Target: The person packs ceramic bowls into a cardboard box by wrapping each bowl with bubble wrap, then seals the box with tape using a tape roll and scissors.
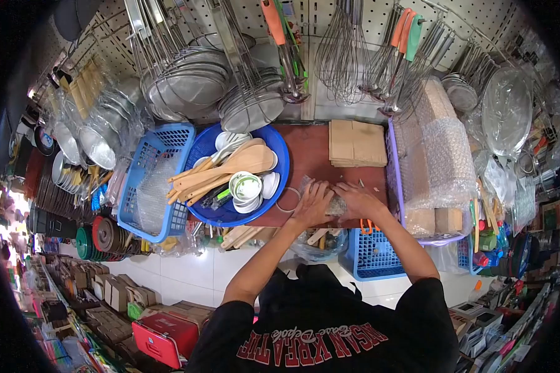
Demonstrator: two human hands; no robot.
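Note:
My left hand (315,202) and my right hand (356,201) are side by side at the front edge of the reddish-brown table (305,152). Between them they press on a small bundle in clear bubble wrap (336,207); what is inside cannot be made out. Fingers of both hands curl over its top. Left of my left hand lies a thin pale ring (288,199), perhaps a tape roll. Just below my right hand, an orange-handled tool (369,226) shows at the table edge.
A blue basin (284,171) holds wooden spoons (242,160) and small bowls (246,186). Flat cardboard pieces (357,143) lie at the back. A purple basket (394,174) with bubble-wrapped packages stands right, a blue basket (126,205) left. Strainers (190,81) and whisks (342,53) hang above.

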